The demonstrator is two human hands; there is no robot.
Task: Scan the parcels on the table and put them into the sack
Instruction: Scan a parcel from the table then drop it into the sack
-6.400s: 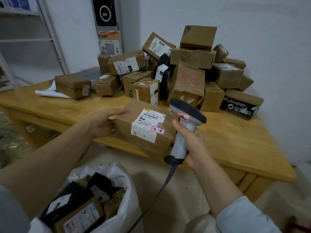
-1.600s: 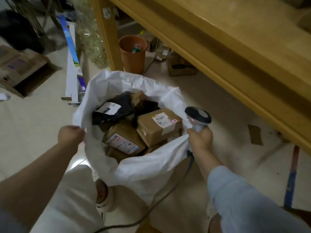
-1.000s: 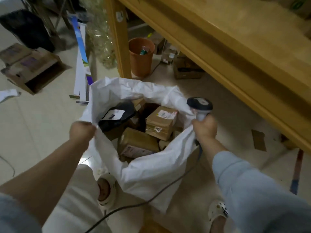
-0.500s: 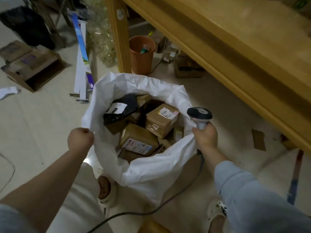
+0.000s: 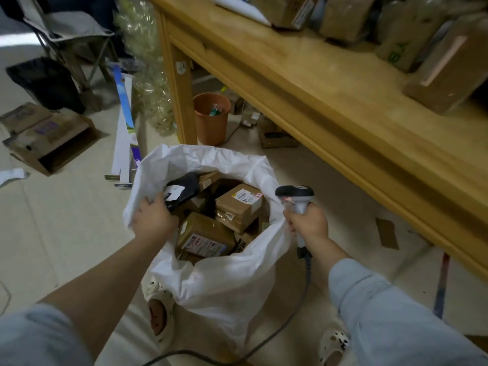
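The parcels already dealt with lie in the white sack (image 5: 224, 286), which stands on the floor near me, just in front of the worktop (image 5: 317, 88). On top are a labelled brown box (image 5: 237, 207), a second brown box (image 5: 203, 233) nearer me and a black mailer (image 5: 182, 191) at the left. The unscanned parcels (image 5: 446, 70) wait on the worktop, far right, blurred.

I have both hands on the mouth of the sack, well apart, to hold it wide and, I judge, to let the load settle. My left hand (image 5: 153, 220) is curled over the left rim, touching the black mailer. My right hand (image 5: 307, 223) is clamped round the grip of the barcode scanner (image 5: 295, 194) and pinches the right rim against it, so the scanner stays ready with its head upright. Its cable (image 5: 306, 273) trails down past the sack to the floor.

Farther out, an orange bin (image 5: 211, 117) sits under the worktop beside the leg, and an open carton (image 5: 50, 138) lies on the floor at far left.

Half a second ago my left hand gripped the rim lower and outside; now it has come up and in over the mouth. The view has also lifted, so the parcels on the worktop show again. The box I scanned six seconds back now lies in the sack.
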